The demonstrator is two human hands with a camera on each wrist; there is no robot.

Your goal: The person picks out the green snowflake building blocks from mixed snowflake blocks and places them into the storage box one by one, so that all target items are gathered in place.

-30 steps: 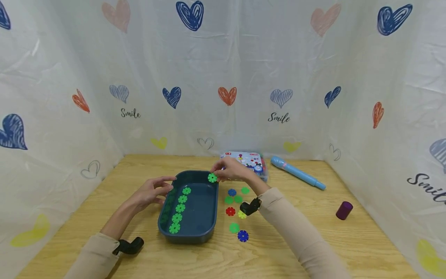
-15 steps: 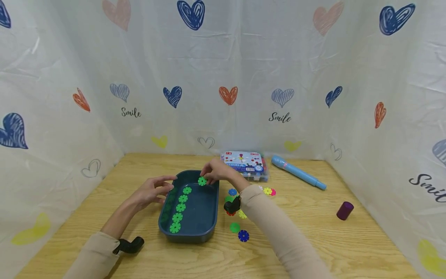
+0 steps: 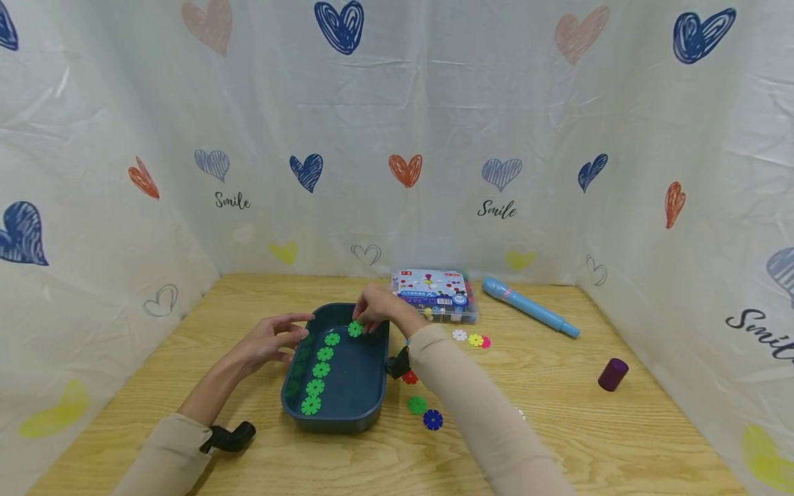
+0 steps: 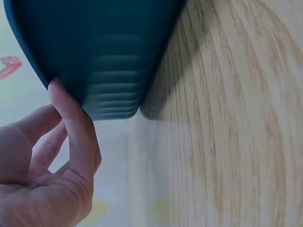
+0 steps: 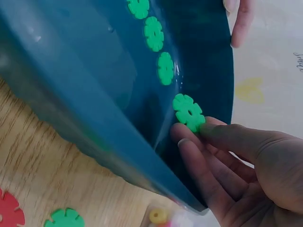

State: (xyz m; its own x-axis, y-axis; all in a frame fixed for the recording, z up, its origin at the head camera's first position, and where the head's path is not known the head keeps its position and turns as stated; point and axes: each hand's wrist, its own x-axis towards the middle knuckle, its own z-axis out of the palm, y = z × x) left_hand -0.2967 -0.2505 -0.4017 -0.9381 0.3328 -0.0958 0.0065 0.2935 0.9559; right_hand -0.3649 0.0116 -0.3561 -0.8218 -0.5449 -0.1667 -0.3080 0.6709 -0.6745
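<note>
Green disc (image 5: 184, 111) pinched at tip of right hand (image 3: 377, 305).

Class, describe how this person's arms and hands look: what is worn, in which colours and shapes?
The left sleeve and right sleeve are plain beige. Near each cuff sits a small, rounded black device: the left device and the right device. The left hand and right hand wear no gloves. No cables show.
</note>
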